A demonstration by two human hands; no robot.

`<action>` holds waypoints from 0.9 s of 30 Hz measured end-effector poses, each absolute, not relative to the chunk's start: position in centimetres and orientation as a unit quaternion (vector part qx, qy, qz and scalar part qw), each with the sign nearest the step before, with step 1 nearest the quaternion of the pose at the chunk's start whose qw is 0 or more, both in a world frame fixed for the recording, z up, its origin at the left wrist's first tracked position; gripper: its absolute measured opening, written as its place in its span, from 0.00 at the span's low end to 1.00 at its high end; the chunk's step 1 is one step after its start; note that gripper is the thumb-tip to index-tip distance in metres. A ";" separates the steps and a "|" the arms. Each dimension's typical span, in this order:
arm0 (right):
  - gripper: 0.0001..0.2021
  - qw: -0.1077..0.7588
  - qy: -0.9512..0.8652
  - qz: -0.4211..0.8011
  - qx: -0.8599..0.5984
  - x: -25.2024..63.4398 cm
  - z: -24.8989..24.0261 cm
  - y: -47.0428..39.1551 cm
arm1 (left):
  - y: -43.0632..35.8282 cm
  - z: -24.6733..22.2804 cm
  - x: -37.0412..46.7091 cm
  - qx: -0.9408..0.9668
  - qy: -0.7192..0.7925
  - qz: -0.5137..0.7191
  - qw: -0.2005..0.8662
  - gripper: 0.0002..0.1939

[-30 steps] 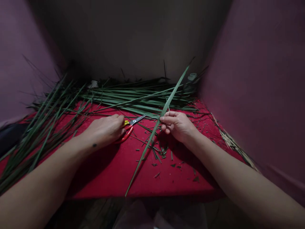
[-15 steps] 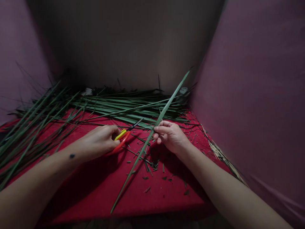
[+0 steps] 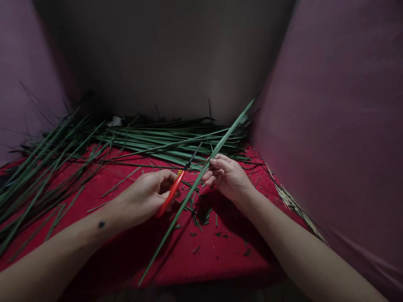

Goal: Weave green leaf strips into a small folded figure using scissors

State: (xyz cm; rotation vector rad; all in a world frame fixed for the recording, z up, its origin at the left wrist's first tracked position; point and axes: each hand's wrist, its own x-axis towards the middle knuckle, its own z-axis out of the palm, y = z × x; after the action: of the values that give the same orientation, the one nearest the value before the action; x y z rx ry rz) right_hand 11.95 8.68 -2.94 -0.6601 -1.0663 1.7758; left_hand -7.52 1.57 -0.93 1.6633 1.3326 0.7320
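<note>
My left hand (image 3: 154, 193) is closed on the handles of red and yellow scissors (image 3: 172, 192), whose dark blades point up and to the right. My right hand (image 3: 228, 176) pinches a long green leaf strip (image 3: 189, 195) near its middle. The strip slants from lower left to upper right, above the red cloth, and passes just right of the scissors. Both of its ends are free. The scissor blades lie close to the strip on its left side in the view; whether they touch it I cannot tell.
A pile of long green leaves (image 3: 151, 140) lies along the back of the red cloth (image 3: 189, 268). More leaves (image 3: 40, 176) spread at the left. Small cut bits are scattered near the middle, and pale thin sticks (image 3: 296, 205) line the right edge. Pink walls stand on both sides.
My left hand has moved right with the scissors, which have turned more upright. The leaf strip's upper tip has dropped a little, and my right hand has shifted slightly right.
</note>
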 end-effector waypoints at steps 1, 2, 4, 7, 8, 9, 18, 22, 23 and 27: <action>0.08 0.462 -0.435 0.724 -0.270 11.9 -2.9 8.7 | 1.5 -0.9 -7.5 0.671 0.529 0.283 0.437 0.07; 0.08 0.460 -0.436 0.725 -0.269 11.9 -2.9 8.7 | 1.5 -0.8 -7.4 0.674 0.527 0.277 0.437 0.07; 0.08 0.461 -0.439 0.724 -0.266 11.9 -2.9 8.6 | 1.4 -0.6 -7.1 0.679 0.538 0.276 0.416 0.09; 0.09 0.469 -0.441 0.716 -0.268 11.8 -2.9 8.5 | 1.3 -0.7 -6.7 0.676 0.555 0.277 0.397 0.09; 0.09 0.472 -0.444 0.713 -0.269 11.8 -2.9 8.5 | 1.3 -0.9 -6.7 0.677 0.552 0.280 0.399 0.08; 0.09 0.476 -0.446 0.708 -0.270 11.9 -2.9 8.5 | 1.3 -1.1 -6.8 0.685 0.548 0.279 0.391 0.07; 0.08 0.475 -0.519 0.645 -0.300 13.0 -2.0 8.8 | 1.9 -0.7 -9.2 0.781 0.551 0.208 0.209 0.09; 0.07 0.503 -0.543 0.605 -0.293 13.6 -1.4 8.8 | 1.4 1.1 -9.7 0.740 0.561 0.243 0.279 0.12; 0.07 0.509 -0.543 0.601 -0.289 13.6 -1.2 8.8 | 1.1 1.5 -9.6 0.726 0.561 0.245 0.312 0.13; 0.08 0.518 -0.527 0.613 -0.280 13.4 -1.4 8.9 | 0.3 2.1 -8.5 0.741 0.532 0.249 0.325 0.14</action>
State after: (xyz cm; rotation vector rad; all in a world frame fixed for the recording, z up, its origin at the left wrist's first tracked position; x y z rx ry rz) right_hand 13.42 8.90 -1.35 -0.6718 -1.2638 1.4709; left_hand -8.51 0.29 2.15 1.9427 1.3947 0.6521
